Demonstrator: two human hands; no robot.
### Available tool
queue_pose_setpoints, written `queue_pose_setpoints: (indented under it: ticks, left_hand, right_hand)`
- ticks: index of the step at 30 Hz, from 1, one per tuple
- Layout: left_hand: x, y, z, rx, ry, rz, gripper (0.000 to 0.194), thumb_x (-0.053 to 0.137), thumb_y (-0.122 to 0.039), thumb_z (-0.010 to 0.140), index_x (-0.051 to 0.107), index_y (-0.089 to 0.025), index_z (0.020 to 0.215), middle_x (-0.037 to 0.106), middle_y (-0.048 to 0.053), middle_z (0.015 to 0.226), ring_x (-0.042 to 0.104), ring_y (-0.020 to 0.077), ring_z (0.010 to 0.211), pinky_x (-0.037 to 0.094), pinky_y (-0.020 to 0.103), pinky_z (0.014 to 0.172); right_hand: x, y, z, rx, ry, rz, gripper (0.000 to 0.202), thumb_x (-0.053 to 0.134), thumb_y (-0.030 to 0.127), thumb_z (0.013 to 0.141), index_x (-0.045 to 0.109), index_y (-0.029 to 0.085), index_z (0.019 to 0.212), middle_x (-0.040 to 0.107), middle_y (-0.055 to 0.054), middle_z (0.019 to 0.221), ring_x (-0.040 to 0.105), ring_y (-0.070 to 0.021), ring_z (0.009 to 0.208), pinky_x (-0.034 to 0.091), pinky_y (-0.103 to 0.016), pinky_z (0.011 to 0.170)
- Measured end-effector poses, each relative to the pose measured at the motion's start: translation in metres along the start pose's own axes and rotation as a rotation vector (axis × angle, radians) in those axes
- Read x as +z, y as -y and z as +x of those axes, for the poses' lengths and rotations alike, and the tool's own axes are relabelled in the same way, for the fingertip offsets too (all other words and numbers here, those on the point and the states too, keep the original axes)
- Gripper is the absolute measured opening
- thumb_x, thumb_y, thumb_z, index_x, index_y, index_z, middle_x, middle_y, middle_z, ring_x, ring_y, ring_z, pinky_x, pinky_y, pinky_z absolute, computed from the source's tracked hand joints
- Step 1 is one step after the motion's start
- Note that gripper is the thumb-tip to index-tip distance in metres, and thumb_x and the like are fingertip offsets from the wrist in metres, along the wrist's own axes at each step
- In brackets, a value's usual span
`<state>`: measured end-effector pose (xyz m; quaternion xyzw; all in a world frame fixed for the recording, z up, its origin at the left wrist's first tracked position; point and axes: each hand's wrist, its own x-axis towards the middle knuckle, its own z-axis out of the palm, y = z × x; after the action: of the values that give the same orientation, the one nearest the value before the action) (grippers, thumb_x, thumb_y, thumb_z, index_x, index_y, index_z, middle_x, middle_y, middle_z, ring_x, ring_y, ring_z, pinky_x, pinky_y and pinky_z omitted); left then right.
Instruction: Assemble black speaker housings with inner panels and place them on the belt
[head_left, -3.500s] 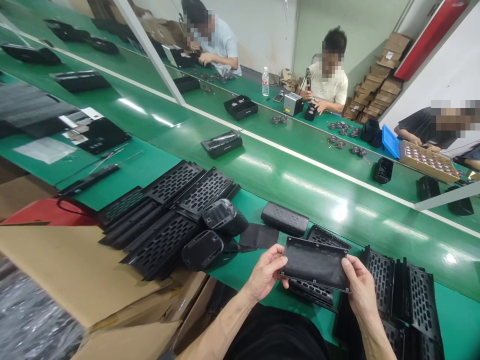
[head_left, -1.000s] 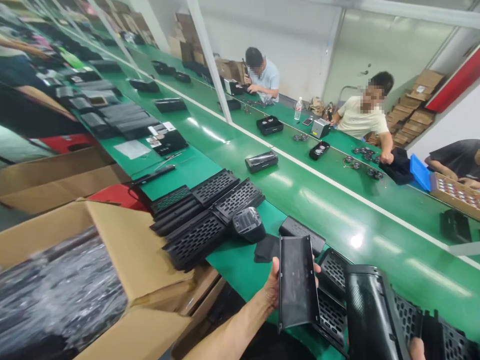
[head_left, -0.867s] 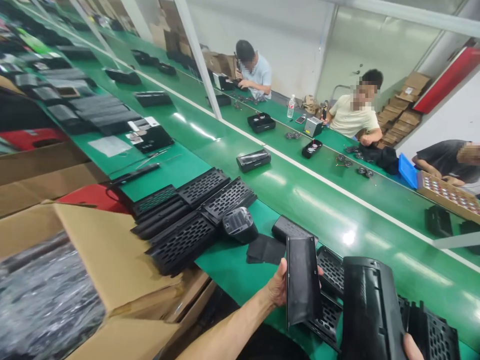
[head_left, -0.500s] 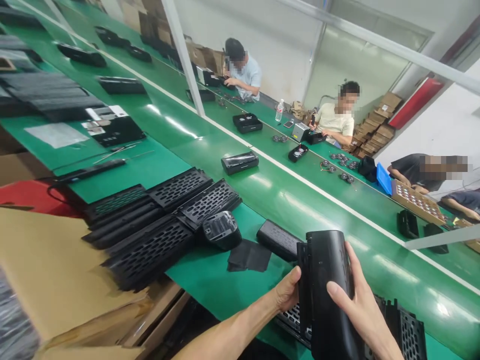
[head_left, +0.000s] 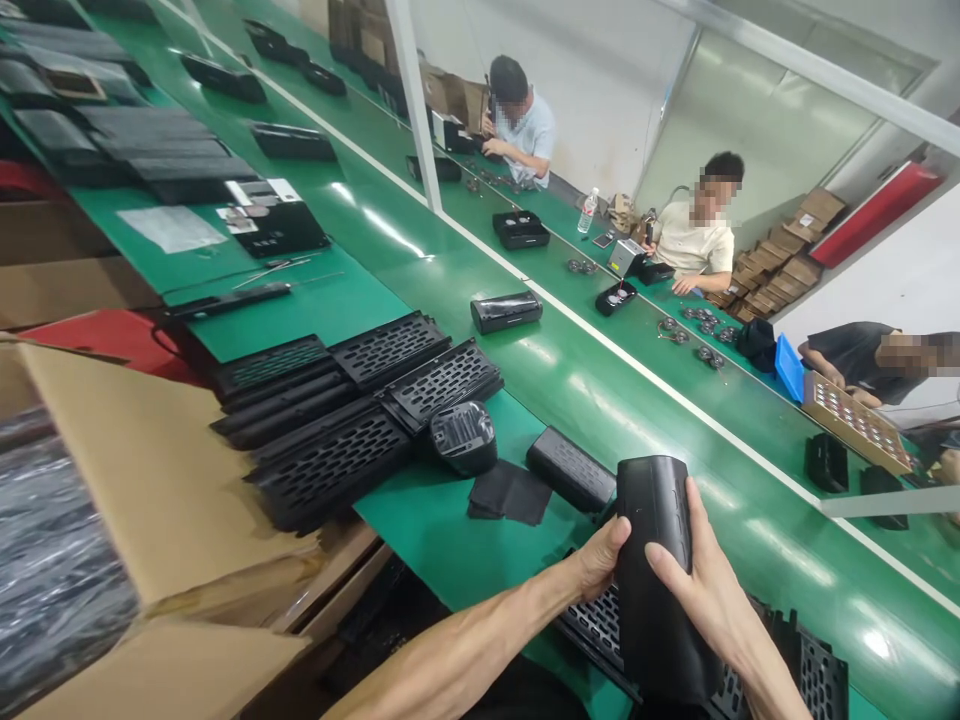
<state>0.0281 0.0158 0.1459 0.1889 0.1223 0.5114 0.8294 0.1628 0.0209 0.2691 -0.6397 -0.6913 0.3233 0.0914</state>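
Observation:
A black, rounded speaker housing (head_left: 654,625) stands tilted upright between my two hands at the lower right. My left hand (head_left: 602,556) is closed against its left side, thumb near the upper edge and fingers hidden behind. On the right side, my right hand (head_left: 701,575) grips it, with the thumb across the front face and the fingers along the far edge. Below and behind the housing lie black perforated grille panels (head_left: 598,618). Another black housing with a slotted face (head_left: 571,468) lies just beyond my left hand, near dark flat sheets (head_left: 510,492).
Stacked grille panels (head_left: 337,455) and a housing on end (head_left: 463,437) occupy the green bench (head_left: 420,515). An open cardboard box (head_left: 142,460) stands at left. Beyond runs a green conveyor (head_left: 600,400) with a housing (head_left: 506,311); several co-workers sit across it.
The dark strip-like part that stuck out along the housing's left side now sits flush or is hidden. My left hand has moved closer to the housing. The view has shifted left.

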Motion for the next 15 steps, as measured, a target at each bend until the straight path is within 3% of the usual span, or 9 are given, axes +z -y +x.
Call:
queue_pose_setpoints:
  ticks: [5, 9, 12, 15]
  left_hand:
    - [-0.002, 0.005, 0.009, -0.033, -0.015, 0.011, 0.107, 0.078, -0.082, 0.061, 0.059, -0.017, 0.144, 0.073, 0.021, 0.126, 0.070, 0.0399, 0.117, 0.057, 0.049, 0.099]
    - [0.002, -0.001, 0.015, 0.019, -0.061, 0.023, 0.099, 0.079, -0.078, 0.066, 0.062, -0.015, 0.140, 0.074, 0.021, 0.123, 0.071, 0.0397, 0.114, 0.056, 0.049, 0.097]
    - [0.007, -0.015, 0.017, 0.124, -0.127, 0.068, 0.094, 0.081, -0.077, 0.064, 0.067, -0.014, 0.132, 0.076, 0.019, 0.118, 0.070, 0.0391, 0.112, 0.055, 0.048, 0.098]
    - [0.013, -0.025, 0.021, 0.232, -0.178, 0.095, 0.091, 0.083, -0.075, 0.063, 0.068, -0.015, 0.130, 0.077, 0.015, 0.113, 0.069, 0.0384, 0.113, 0.053, 0.049, 0.099]
  right_hand:
    - [-0.010, -0.006, 0.012, 0.005, 0.030, 0.031, 0.101, 0.054, 0.067, 0.093, -0.001, 0.027, 0.168, 0.024, -0.015, 0.171, 0.030, -0.0336, 0.155, 0.026, -0.058, 0.125]
    - [-0.022, -0.010, 0.004, -0.100, 0.009, 0.125, 0.100, 0.060, 0.066, 0.091, 0.008, 0.028, 0.168, 0.020, -0.013, 0.172, 0.026, -0.0359, 0.156, 0.024, -0.062, 0.125]
    - [-0.008, -0.018, -0.025, -0.183, -0.247, 0.188, 0.097, 0.068, 0.061, 0.088, 0.017, 0.032, 0.166, 0.022, -0.011, 0.171, 0.030, -0.0401, 0.153, 0.033, -0.066, 0.120]
    - [0.027, -0.028, -0.047, -0.198, -0.509, 0.205, 0.112, 0.079, 0.058, 0.079, 0.013, 0.030, 0.165, 0.016, -0.015, 0.169, 0.025, -0.0449, 0.153, 0.033, -0.070, 0.117]
